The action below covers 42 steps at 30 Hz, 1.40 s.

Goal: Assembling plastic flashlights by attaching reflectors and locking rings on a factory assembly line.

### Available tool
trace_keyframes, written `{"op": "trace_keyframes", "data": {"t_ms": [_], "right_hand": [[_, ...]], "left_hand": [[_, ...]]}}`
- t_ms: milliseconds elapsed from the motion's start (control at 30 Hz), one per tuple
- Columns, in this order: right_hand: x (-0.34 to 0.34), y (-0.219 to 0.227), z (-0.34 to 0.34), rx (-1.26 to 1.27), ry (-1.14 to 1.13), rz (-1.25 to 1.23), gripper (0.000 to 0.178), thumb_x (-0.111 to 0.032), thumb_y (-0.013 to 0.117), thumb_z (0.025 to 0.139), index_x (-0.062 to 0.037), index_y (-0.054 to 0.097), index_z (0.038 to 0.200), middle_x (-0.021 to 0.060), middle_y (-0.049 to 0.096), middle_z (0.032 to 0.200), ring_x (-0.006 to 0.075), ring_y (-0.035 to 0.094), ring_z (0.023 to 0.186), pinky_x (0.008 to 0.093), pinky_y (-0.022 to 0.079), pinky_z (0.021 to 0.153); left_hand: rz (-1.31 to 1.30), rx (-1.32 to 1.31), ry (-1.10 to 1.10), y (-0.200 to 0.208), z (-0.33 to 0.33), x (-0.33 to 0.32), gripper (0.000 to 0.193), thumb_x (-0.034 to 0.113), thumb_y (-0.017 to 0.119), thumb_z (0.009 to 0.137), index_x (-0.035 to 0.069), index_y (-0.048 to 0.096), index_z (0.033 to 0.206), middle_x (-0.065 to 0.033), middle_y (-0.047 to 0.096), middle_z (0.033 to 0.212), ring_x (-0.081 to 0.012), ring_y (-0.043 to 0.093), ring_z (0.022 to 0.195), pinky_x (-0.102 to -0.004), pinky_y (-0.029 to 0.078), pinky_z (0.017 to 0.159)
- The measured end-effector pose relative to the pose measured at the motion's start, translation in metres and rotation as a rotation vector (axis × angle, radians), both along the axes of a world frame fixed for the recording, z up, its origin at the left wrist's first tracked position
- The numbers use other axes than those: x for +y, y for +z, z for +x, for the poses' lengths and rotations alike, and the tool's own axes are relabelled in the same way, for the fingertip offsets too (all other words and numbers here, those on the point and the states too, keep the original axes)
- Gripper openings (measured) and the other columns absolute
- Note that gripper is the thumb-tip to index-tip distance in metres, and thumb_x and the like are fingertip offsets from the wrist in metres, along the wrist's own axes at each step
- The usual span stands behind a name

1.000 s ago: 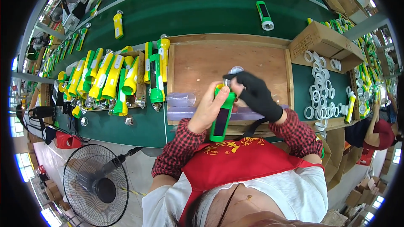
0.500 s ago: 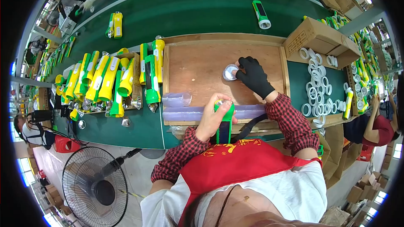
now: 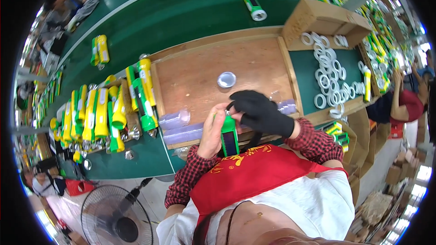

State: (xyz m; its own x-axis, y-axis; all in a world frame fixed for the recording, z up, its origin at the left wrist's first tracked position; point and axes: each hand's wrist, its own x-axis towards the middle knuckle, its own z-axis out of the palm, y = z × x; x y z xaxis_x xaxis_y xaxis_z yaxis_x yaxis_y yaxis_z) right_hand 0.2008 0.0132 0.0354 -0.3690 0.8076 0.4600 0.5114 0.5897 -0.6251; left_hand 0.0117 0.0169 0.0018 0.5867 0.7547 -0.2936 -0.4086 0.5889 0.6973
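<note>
My bare left hand [image 3: 210, 132] is wrapped around a green flashlight [image 3: 230, 141] with a dark panel, held upright close to the red apron. At the flashlight's head, my right hand [image 3: 261, 112] in a black glove has its fingers bent together. Whatever its fingertips pinch is hidden by the glove. Beyond both hands, a clear round lens disc [image 3: 226, 80] lies on the wooden tray [image 3: 195, 72]. Purple-tinted clear tubes of stacked discs [image 3: 184, 133] lie along the tray's near edge.
Yellow and green flashlights [image 3: 91, 113] crowd the left, beside loose reflectors. White rings [image 3: 329, 77] spill from a cardboard box [image 3: 324, 22] at right. A single flashlight [image 3: 253, 7] lies farther back. A floor fan [image 3: 119, 220] stands lower left; co-workers are at both sides.
My right hand has left the lens disc and come back to the flashlight's head, beside my left hand. The whole view has turned and shifted somewhat.
</note>
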Motion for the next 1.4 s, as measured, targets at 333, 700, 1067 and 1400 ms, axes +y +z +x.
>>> {"op": "trace_keyframes", "data": {"t_ms": [333, 700, 1067, 1400], "right_hand": [[-0.076, -0.022, 0.134, -0.712, -1.173, -0.264, 0.02, -0.018, 0.069, 0.075, -0.0084, 0.063, 0.091, 0.0151, 0.058, 0.093, 0.0344, 0.056, 0.089, 0.0448, 0.047, 0.074], [-0.068, 0.031, 0.102, 0.44, -0.552, -0.493, 0.049, -0.007, 0.068, 0.084, -0.0056, 0.045, 0.127, 0.0052, 0.051, 0.108, 0.0136, 0.056, 0.097, 0.0252, 0.049, 0.078], [-0.032, 0.008, -0.038, 0.364, 0.073, -0.237, 0.025, -0.017, 0.051, 0.092, 0.0024, 0.056, 0.107, 0.0214, 0.061, 0.113, 0.0358, 0.062, 0.097, 0.0376, 0.049, 0.084], [-0.038, 0.006, -0.034, 0.102, 0.038, -0.024, 0.041, -0.013, 0.076, 0.074, -0.0006, 0.054, 0.106, 0.0217, 0.06, 0.119, 0.0391, 0.061, 0.106, 0.041, 0.052, 0.086]], "left_hand": [[-0.047, 0.015, -0.116, -0.001, 0.002, 0.0, 0.025, 0.021, 0.057, 0.096, 0.005, 0.047, 0.113, -0.0114, 0.059, 0.089, -0.0194, 0.062, 0.07, -0.0296, 0.052, 0.06], [0.015, -0.076, -0.194, 0.005, -0.01, -0.013, 0.037, 0.026, 0.063, 0.091, 0.005, 0.045, 0.117, -0.0147, 0.059, 0.095, -0.0229, 0.062, 0.076, -0.0336, 0.053, 0.067], [-0.002, -0.074, -0.251, 0.009, -0.024, -0.019, 0.061, 0.043, 0.069, 0.088, 0.002, 0.043, 0.125, -0.0069, 0.057, 0.108, -0.0153, 0.062, 0.089, -0.0293, 0.053, 0.077], [-0.04, -0.13, -0.205, -0.006, -0.008, -0.015, 0.073, 0.064, 0.029, 0.096, 0.003, 0.043, 0.133, -0.0089, 0.056, 0.121, -0.0169, 0.056, 0.111, -0.0309, 0.045, 0.097]]}}
